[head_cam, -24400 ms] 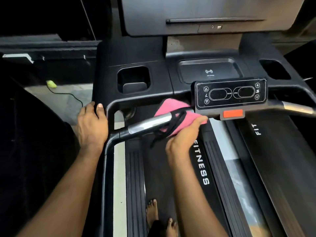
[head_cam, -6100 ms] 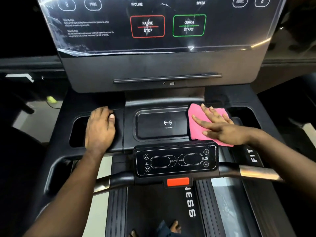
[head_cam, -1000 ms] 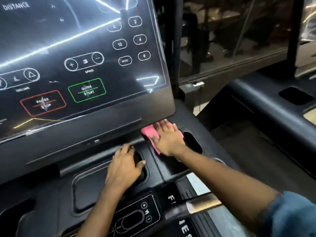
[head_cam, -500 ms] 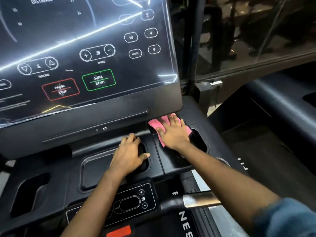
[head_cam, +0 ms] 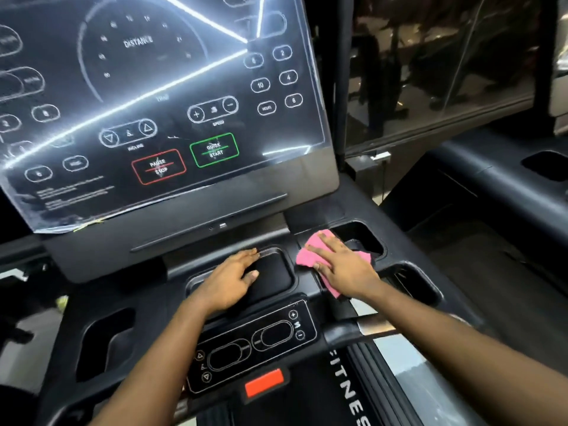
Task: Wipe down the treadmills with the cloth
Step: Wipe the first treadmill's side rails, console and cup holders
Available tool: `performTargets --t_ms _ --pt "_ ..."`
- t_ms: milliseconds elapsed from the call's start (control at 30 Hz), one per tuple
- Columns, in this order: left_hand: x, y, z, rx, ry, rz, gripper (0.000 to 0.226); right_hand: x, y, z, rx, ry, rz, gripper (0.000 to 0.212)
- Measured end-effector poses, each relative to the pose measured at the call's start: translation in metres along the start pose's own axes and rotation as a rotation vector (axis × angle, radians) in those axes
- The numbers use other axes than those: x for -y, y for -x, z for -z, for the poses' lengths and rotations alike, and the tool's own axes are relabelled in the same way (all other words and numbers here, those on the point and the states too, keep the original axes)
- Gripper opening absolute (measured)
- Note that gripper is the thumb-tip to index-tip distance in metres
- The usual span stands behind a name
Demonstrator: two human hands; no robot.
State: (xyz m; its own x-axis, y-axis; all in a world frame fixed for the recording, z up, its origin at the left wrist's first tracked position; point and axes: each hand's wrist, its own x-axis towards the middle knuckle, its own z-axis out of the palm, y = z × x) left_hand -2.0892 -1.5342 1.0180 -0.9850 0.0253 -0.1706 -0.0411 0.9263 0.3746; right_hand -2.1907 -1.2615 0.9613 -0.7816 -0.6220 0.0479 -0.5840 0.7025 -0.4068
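Cloth, pink, lies near the right edge of the treadmill console, pressed flat under the released right grip; the left grip rests released on the central tray.

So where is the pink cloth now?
In the head view, the pink cloth lies under the right hand, between the centre tray and the right cup holder.

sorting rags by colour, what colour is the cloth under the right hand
Pink. The cloth lies flat under the right hand, clearest in the head view.
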Motion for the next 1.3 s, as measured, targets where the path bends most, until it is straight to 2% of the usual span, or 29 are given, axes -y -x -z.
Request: performTargets --t_ms 67,133,233,367,433,467,533,700,767,867,1000,1100,1167,1233,1300 --pt "0.021 0.016 -0.003 -0.084 0.018 -0.017 0.047 0.018 -0.034 -0.008 0.005 0.033 0.029 0.055" --pt "0.042 0.032 -0.009 -0.137 0.032 -0.023 0.044 0.034 -0.059 -0.016 0.035 0.094 0.169 0.060" --pt "0.068 0.053 -0.014 -0.178 0.103 -0.012 0.040 0.034 -0.072 -0.010 0.098 0.138 0.308 0.055" --pt "0.083 0.057 -0.016 -0.172 0.166 -0.054 0.038 0.027 -0.072 -0.003 0.046 0.134 0.009 0.070" --pt "0.088 0.057 -0.015 -0.159 0.177 -0.057 0.038 0.038 -0.064 -0.010 0.040 0.142 0.006 0.089" --pt "0.091 0.056 -0.015 -0.149 0.179 -0.057 0.039 0.042 -0.060 -0.014 0.036 0.128 0.017 0.091" --pt "0.095 0.054 -0.015 -0.121 0.166 -0.065 0.042 0.045 -0.060 -0.017 -0.018 0.074 0.002 0.077" --pt "0.098 0.047 -0.014 -0.082 0.143 -0.052 0.046 0.046 -0.109 0.000 -0.077 -0.185 -0.194 0.038" --pt "0.097 0.046 -0.014 -0.081 0.144 -0.037 0.044 0.042 -0.107 -0.001 -0.062 -0.239 -0.165 0.041" --pt "0.092 0.047 -0.014 -0.086 0.155 -0.007 0.043 0.040 -0.078 -0.006 -0.041 -0.233 -0.064 0.062" --pt "0.081 0.050 -0.007 -0.037 0.173 0.014 0.041 0.042 -0.035 -0.001 -0.078 -0.123 -0.007 0.057" --pt "0.077 0.065 -0.004 -0.039 0.266 0.042 0.037 0.054 0.002 0.005 -0.090 -0.049 -0.066 0.051" --pt "0.077 0.081 -0.004 -0.165 0.350 0.073 0.034 0.061 0.021 0.010 -0.070 -0.002 -0.132 0.049" --pt "0.080 0.102 -0.007 -0.270 0.416 0.082 0.031 0.063 0.036 0.023 -0.023 -0.024 -0.300 0.046" --pt "0.085 0.118 -0.011 -0.278 0.419 0.067 0.030 0.065 0.050 0.044 -0.048 -0.191 -0.484 0.042"
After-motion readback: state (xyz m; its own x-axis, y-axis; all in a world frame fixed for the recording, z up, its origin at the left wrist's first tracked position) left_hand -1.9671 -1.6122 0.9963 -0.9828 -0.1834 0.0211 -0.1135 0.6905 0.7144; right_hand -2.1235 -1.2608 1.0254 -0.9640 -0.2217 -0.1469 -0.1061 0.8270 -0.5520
